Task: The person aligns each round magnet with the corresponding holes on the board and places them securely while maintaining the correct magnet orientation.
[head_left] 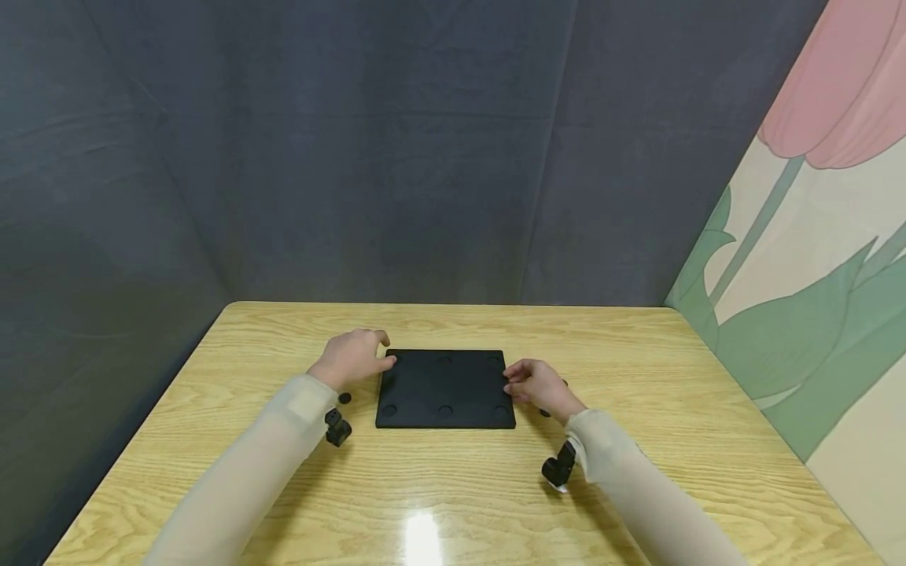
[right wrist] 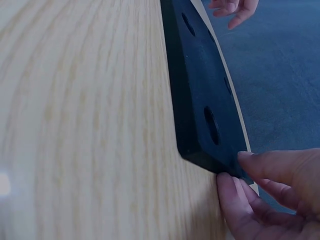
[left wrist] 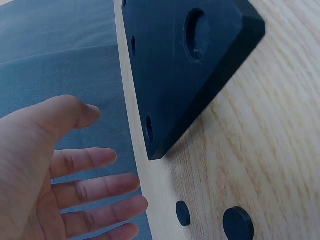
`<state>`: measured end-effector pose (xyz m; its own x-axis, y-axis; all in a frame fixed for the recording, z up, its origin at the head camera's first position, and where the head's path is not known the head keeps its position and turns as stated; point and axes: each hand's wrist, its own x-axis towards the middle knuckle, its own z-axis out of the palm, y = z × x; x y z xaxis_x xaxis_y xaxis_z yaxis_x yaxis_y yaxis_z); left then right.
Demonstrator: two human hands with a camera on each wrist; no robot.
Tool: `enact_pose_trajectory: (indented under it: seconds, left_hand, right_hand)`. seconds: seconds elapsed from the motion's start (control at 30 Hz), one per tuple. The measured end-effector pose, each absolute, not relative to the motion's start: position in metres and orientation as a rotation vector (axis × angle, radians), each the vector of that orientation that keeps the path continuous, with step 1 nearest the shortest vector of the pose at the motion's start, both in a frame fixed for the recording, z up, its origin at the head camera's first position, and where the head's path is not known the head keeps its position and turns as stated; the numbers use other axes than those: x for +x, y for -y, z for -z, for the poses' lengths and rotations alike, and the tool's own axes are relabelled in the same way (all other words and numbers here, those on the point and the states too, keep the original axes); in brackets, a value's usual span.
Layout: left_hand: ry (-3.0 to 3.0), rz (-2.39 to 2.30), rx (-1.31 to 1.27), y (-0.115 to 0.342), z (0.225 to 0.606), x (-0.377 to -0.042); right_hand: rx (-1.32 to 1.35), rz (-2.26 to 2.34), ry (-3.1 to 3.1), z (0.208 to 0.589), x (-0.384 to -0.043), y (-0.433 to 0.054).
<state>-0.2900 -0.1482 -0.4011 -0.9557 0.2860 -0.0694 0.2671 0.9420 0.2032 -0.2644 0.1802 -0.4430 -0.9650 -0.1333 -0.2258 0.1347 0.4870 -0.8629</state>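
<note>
A black rectangular board (head_left: pixel 445 391) lies on the table, with several shallow round recesses in its top. My left hand (head_left: pixel 355 355) is at its far left corner, fingers spread apart; in the left wrist view, the left hand (left wrist: pixel 75 175) holds nothing. At the board's right edge, my right hand (head_left: pixel 539 385) has thumb and fingers curled in. The right wrist view shows this right hand (right wrist: pixel 272 192) pinching the edge near a corner, one fingertip over the top and another against the side. Small black discs (left wrist: pixel 238 223) lie on the table near the left hand.
More black discs (head_left: pixel 545 413) lie beside the right wrist, partly covered by it. The wood-grain table (head_left: pixel 453 487) extends around the board. A dark curtain (head_left: pixel 382 157) hangs behind the table, and a tulip-patterned panel (head_left: pixel 800 330) stands at the right.
</note>
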Motion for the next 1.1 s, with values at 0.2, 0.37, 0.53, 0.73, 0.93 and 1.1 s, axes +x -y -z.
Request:
enact_pose_trajectory:
  seconds: [0.2,0.37,0.53,0.73,0.93,1.1]
  left_hand:
    - [-3.003,-0.298,0.429,0.148,0.401,-0.29]
    - [-3.005,-0.3,0.435,0.148,0.401,-0.289]
    - [-2.997,-0.305,0.441,0.148,0.4,-0.289]
    - [-2.996,-0.323,0.449,0.151,0.4,-0.289]
    - [-3.021,-0.357,0.469,0.16,0.395,-0.287]
    - [-3.012,-0.435,0.447,0.17,0.381,-0.282]
  right_hand:
    - [-0.021,1.47,-2.487,0.444,-0.263,-0.18]
    - [-0.021,1.465,-2.501,0.445,-0.262,-0.179]
    - [-0.025,1.46,-2.509,0.445,-0.262,-0.178]
    - [-0.029,1.466,-2.503,0.447,-0.261,-0.178]
    - [-0.024,1.465,-2.508,0.446,-0.261,-0.178]
    - [-0.013,1.463,-2.511,0.445,-0.26,-0.178]
